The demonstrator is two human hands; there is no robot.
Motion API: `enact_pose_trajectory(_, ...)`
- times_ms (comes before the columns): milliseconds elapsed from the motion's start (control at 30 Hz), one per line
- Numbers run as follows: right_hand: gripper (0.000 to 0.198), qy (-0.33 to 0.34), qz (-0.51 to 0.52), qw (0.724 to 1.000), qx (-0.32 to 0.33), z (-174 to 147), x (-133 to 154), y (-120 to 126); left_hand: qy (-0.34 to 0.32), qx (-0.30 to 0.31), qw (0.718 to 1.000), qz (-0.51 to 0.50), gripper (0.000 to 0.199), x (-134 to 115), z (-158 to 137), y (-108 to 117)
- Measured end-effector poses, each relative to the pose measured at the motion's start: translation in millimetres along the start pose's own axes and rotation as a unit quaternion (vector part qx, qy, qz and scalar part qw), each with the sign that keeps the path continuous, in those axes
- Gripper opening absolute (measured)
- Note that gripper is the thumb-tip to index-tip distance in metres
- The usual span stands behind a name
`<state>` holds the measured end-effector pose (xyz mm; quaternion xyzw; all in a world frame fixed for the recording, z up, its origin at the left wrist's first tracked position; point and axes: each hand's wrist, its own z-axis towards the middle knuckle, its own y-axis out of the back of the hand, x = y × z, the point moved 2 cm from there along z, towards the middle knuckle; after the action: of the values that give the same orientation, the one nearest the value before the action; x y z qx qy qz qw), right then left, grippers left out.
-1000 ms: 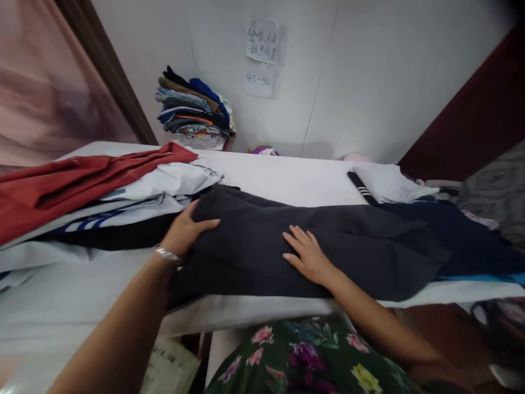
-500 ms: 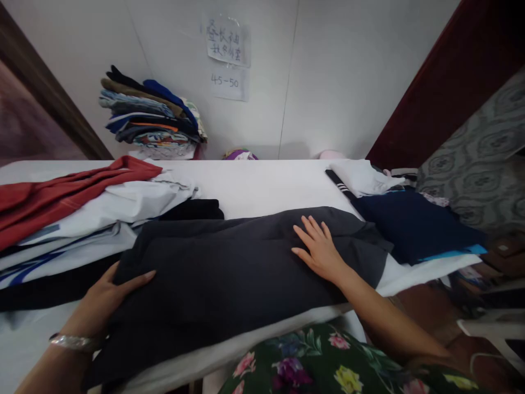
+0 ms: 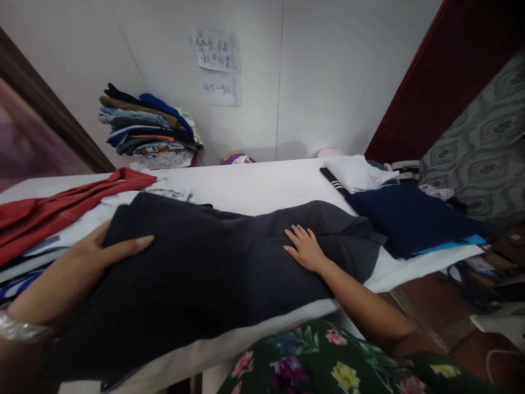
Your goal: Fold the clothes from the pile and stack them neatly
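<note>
Across the counter (image 3: pixel 262 189), taking the head view as a clock face, the dark cloth (image 3: pixel 229 251) is lying lengthwise below centre, running from about 8 o'clock to between 3 and 4, and is reaching the near edge.

Left grip (image 3: pixel 80 268), between 8 and 9: clamping the cloth's left end, thumb lying on top, fingers hiding from view. Right grip (image 3: pixel 305 249), at 4: resting palm down on the cloth, fingers lying slightly apart, pinching nothing.

Progress, judged: partway at most. Done: cloth is lying spread out, its middle looking fairly smooth, both grips steadying it. Left: outline is staying long and uneven; creases are showing toward the right end, so it is not yet forming a compact shape. Layer count: cannot tell.

Surroundings: at 9, the red garment (image 3: pixel 74 205) is lying loose over white pieces (image 3: pixel 82 221), none of these looking neatly folded. Whether the hidden fingers are touching them: cannot tell. At 10, well apart from both grips, the stack (image 3: pixel 147 128) is standing folded against the wall. At 3, the navy piece (image 3: pixel 410 216) is lying flat just beside the cloth's right end; between 2 and 3, the white bundle (image 3: pixel 356 172) is sitting crumpled. Between 11 and 12, two notes (image 3: pixel 217 52) are hanging on the wall.
</note>
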<state>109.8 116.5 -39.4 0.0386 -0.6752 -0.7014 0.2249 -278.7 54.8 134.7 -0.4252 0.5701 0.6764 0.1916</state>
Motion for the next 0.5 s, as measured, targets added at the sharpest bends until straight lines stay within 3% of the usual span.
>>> enact_pose_trajectory(67, 0.058, -0.004, 0.065, 0.998, 0.002, 1.0, 1.6, 2.4, -0.023, 0.047, 0.998, -0.044, 0.070, -50.0, -2.2, -15.6)
enact_pose_trajectory(133, 0.059, 0.001, 0.186, 0.982, -0.020, 1.4, 6.9, 9.5, -0.088, 0.122, 0.987, -0.059, 0.080, -101.8, -5.3, -40.6)
enact_pose_trajectory(200, 0.061, 0.010, 0.350, 0.935, -0.061, -0.2, 15.1, 22.3, -0.153, 0.151, 0.976, -0.027, 0.082, -147.6, -8.6, -70.5)
enact_pose_trajectory(233, 0.061, 0.014, 0.439, 0.895, -0.083, -1.9, 19.4, 30.2, -0.175, 0.157, 0.972, 0.002, 0.082, -166.9, -10.3, -87.2)
enact_pose_trajectory(300, 0.060, 0.020, 0.605, 0.789, -0.108, -7.3, 26.1, 47.4, -0.215, 0.194, 0.956, 0.057, 0.085, -198.9, -15.1, -123.8)
enact_pose_trajectory(400, 0.056, 0.004, 0.765, 0.633, -0.118, -19.9, 22.4, 72.4, -0.256, 0.242, 0.930, 0.106, 0.084, -233.4, -26.5, -180.0)
enact_pose_trajectory(433, 0.055, -0.008, 0.791, 0.600, -0.118, -25.0, 16.1, 79.7, -0.266, 0.250, 0.923, 0.121, 0.085, -242.3, -31.2, -198.1)
enact_pose_trajectory(500, 0.055, -0.028, 0.818, 0.560, -0.127, -36.2, -3.9, 92.6, -0.281, 0.262, 0.911, 0.150, 0.084, -257.3, -41.2, -233.2)
